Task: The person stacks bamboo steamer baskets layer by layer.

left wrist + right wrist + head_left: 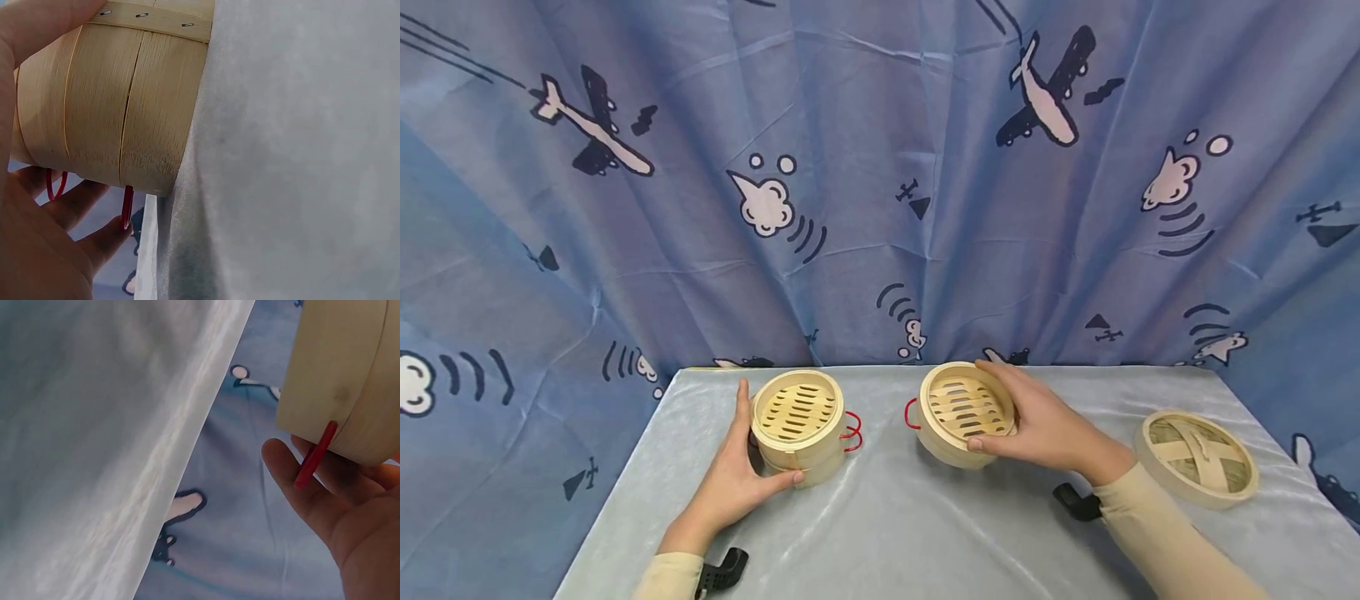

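Observation:
On the left of the table stand two stacked bamboo steamer baskets (822,471) with slatted floors and red handles (854,440). My left hand (730,477) grips the stack from the left, thumb on the near wall and fingers around the far side. In the left wrist view the stack's wall (103,100) meets the tablecloth. To the right, my right hand (1047,423) holds another bamboo steamer basket (946,446), thumb at its near rim and fingers behind. This basket tilts slightly towards the left. The right wrist view shows it raised, its red handle (317,453) beside the fingers.
A round woven bamboo lid (1210,471) with a strap handle lies at the right of the table, beyond my right forearm. A pale grey cloth covers the table (895,533). Behind its far edge hangs a blue curtain (850,308) printed with airplanes.

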Tool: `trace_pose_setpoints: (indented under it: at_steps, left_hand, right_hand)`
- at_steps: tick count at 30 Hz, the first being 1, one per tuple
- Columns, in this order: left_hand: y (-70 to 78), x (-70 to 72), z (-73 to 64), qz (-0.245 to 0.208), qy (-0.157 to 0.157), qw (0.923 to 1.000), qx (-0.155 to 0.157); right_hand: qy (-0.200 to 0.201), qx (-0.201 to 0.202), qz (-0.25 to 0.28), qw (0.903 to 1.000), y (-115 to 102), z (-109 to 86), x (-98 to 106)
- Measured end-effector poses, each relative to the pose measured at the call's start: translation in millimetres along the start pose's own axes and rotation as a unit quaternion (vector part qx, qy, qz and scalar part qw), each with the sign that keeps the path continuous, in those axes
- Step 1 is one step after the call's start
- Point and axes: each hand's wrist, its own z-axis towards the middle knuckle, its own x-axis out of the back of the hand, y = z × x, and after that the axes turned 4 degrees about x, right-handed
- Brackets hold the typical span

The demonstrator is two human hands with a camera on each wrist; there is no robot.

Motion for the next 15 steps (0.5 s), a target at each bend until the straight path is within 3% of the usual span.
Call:
trace_pose_setpoints:
  at_steps: [11, 15]
  left_hand:
    - [-1.4, -1.9, -3.0, 0.000, 0.002, 0.9999, 0.015]
    - [-0.4, 0.2, 0.6, 0.004, -0.001, 1.0000, 0.005]
  right_hand:
    - [-0.018, 0.040, -0.003, 0.9990, -18.3, 22.1, -8.9]
    - [-0.011, 0.052, 0.004, 0.9986, -23.6, 26.5, -11.6]
